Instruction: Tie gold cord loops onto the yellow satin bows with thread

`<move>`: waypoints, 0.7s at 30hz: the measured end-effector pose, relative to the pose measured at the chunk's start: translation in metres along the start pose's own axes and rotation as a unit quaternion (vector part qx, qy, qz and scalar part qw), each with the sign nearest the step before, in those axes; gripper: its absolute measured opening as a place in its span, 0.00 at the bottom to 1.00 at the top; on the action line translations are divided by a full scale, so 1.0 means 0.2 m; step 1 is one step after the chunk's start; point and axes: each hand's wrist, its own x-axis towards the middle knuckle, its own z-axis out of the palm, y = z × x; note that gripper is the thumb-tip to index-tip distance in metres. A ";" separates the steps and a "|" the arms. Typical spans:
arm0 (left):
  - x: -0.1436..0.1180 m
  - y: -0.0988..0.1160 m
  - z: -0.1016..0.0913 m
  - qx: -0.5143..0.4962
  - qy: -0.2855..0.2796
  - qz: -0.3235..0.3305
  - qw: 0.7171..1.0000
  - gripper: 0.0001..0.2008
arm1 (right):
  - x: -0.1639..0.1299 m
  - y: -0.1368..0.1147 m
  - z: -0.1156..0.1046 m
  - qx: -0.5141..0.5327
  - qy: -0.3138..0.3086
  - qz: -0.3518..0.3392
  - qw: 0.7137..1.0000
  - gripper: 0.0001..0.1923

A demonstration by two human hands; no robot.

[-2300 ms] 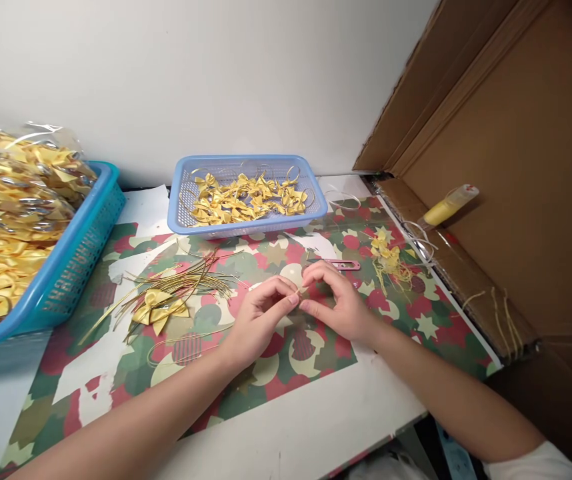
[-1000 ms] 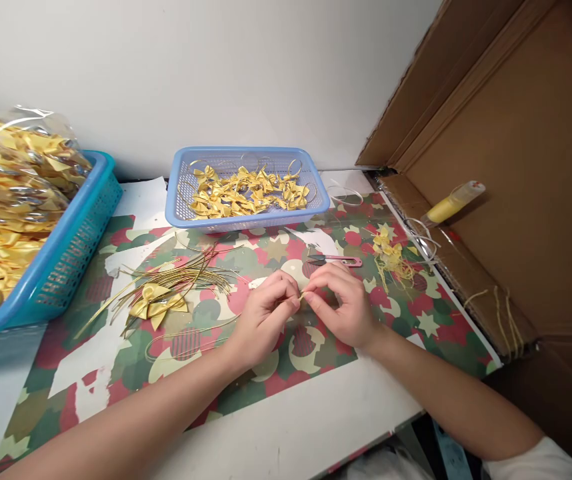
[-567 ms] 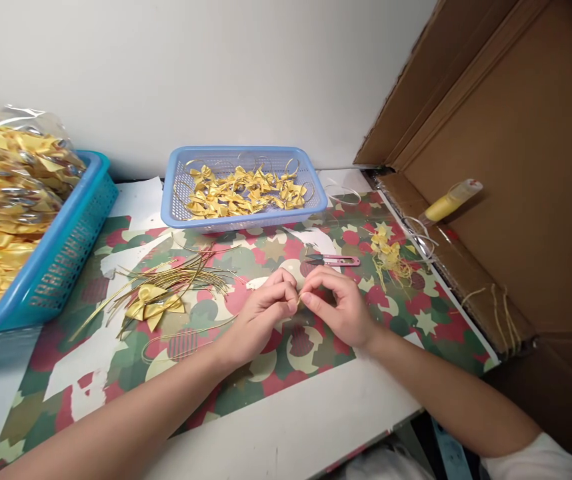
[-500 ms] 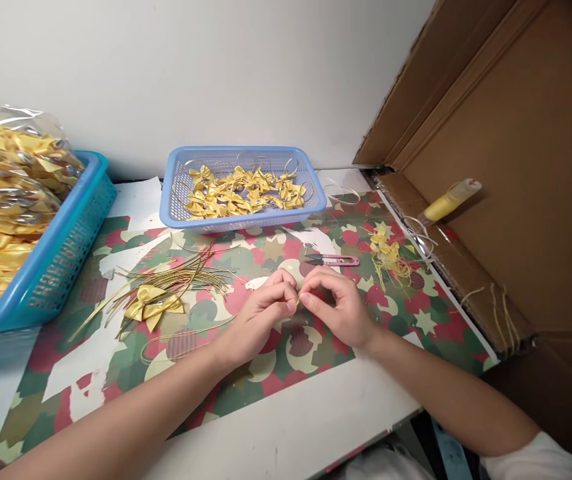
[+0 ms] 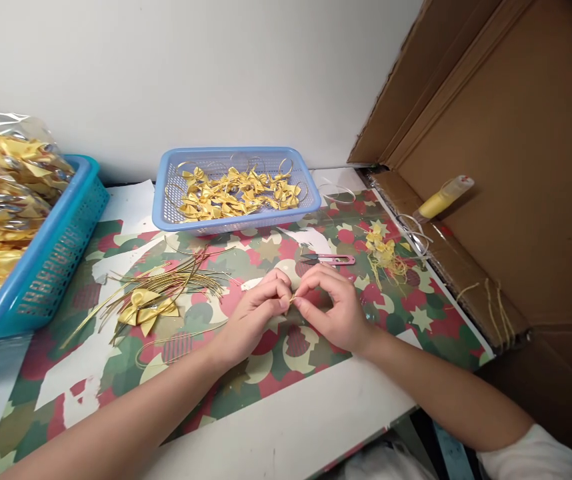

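Note:
My left hand (image 5: 261, 313) and my right hand (image 5: 333, 307) meet over the patterned paper, fingertips pinched on a thin gold cord (image 5: 292, 299). Only a short piece of it shows between them. A loop of gold cord (image 5: 166, 344) lies on the paper beside my left wrist. To the left, a yellow ribbon bow (image 5: 147, 311) rests against a bundle of loose gold cords (image 5: 186, 280). Just beyond my right hand lies a pair of pink thread snips (image 5: 335, 259).
A blue basket (image 5: 239, 225) at the back holds several yellow bows with cord loops. At left, a larger blue basket (image 5: 61, 267) is heaped with bagged and loose bows. Yellow scraps (image 5: 386, 257) lie at right, near a cardboard wall (image 5: 491, 167) and a yellow tube (image 5: 443, 199).
The whole view has shifted slightly. My fingertips remain together on the cord, with a little more of it showing between them.

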 end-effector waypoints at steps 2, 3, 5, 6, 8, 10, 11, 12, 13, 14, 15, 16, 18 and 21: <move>0.00 0.00 0.00 -0.004 -0.001 0.000 1.000 0.10 | 0.00 0.00 0.00 -0.002 -0.003 -0.002 1.000 0.06; 0.00 0.00 0.00 -0.008 -0.002 0.000 1.000 0.10 | 0.00 0.00 0.00 0.000 -0.005 -0.003 1.000 0.06; 0.00 0.00 0.00 -0.015 -0.003 0.002 1.000 0.10 | 0.00 0.00 -0.01 0.008 -0.011 -0.002 1.000 0.05; 0.00 0.00 0.00 -0.017 -0.004 0.003 1.000 0.10 | 0.00 0.00 -0.01 0.013 -0.013 -0.002 1.000 0.04; 0.00 0.00 0.00 -0.016 -0.006 0.005 1.000 0.10 | 0.00 0.00 -0.01 0.022 -0.016 -0.001 1.000 0.04; 0.00 0.01 0.00 -0.010 -0.006 0.008 1.000 0.10 | 0.00 0.00 -0.01 0.025 -0.016 -0.004 1.000 0.04; 0.00 0.01 0.00 -0.008 -0.005 0.009 1.000 0.10 | 0.00 0.00 -0.01 0.023 -0.017 -0.006 1.000 0.04; -0.01 0.01 0.00 -0.005 -0.005 0.011 1.000 0.10 | 0.00 0.01 -0.01 0.020 -0.020 -0.007 1.000 0.05; -0.01 0.01 0.00 -0.002 -0.005 0.012 1.000 0.10 | 0.00 0.01 -0.01 0.017 -0.024 -0.007 1.000 0.05; -0.01 0.01 0.00 0.001 -0.006 0.013 1.000 0.11 | 0.00 0.01 -0.01 0.012 -0.028 -0.006 1.000 0.05; -0.01 0.02 0.00 0.005 -0.007 0.013 1.000 0.11 | 0.00 0.01 -0.01 0.008 -0.033 -0.006 0.999 0.05; -0.01 0.02 0.00 0.010 -0.008 0.013 1.000 0.11 | 0.00 0.02 -0.02 0.005 -0.039 -0.007 0.999 0.05; 0.00 0.02 0.00 0.021 -0.011 0.011 1.000 0.11 | 0.00 0.02 -0.03 -0.001 -0.047 -0.013 0.999 0.06; 0.00 0.03 0.00 0.037 -0.015 0.007 0.999 0.11 | 0.01 0.01 -0.04 -0.019 -0.065 -0.022 0.997 0.06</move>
